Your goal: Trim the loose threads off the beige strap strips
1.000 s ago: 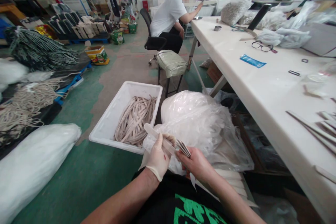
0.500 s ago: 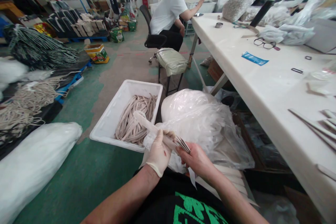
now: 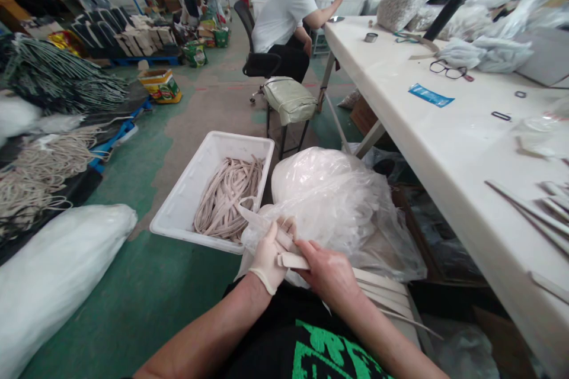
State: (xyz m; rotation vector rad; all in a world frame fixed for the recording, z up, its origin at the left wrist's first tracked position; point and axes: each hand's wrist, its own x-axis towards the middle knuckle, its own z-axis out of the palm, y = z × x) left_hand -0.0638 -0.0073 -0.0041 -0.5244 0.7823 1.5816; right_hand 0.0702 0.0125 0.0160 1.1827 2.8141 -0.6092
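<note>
My left hand [image 3: 268, 257], in a pale thin glove, is curled around a flat pale strap [image 3: 284, 239]. A translucent band [image 3: 249, 214] runs from that hand up and left toward the white bin. My bare right hand [image 3: 328, 269] is closed on a bundle of flat beige straps [image 3: 293, 261], its folded end pointing left at the gloved palm. Both hands nearly touch, low in front of my body. Longer straps [image 3: 386, 296] trail to the right behind my right forearm. A clear plastic bag [image 3: 329, 195] with whitish contents lies just beyond my hands.
A white bin [image 3: 178, 213] holds tangled beige straps [image 3: 229, 195]. At right, a long white table [image 3: 427, 142] carries glasses [image 3: 448, 70], a blue packet [image 3: 431, 95] and loose straps. A wrapped stool [image 3: 288, 98] and a seated person [image 3: 284, 12] are ahead. A white sack [image 3: 62, 278] lies left.
The bundle in my right hand has turned, so its folded end now faces my left palm. The translucent band's loop has dropped lower. My left hand has barely moved.
</note>
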